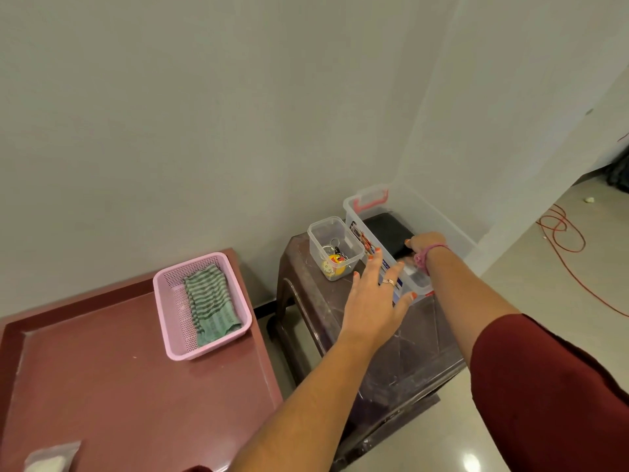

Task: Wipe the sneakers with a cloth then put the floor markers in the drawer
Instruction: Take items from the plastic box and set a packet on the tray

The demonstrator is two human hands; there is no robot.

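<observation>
The left hand (374, 298), fingers spread, braces the clear bin (452, 229) on the stool (401, 352). The right hand (427, 243) reaches inside onto a black item (386, 229); its grip cannot be told. The cloth (211, 301) lies in the pink basket (170, 321). No sneakers or markers visible. The bin should stay steadied while lifting.
</observation>
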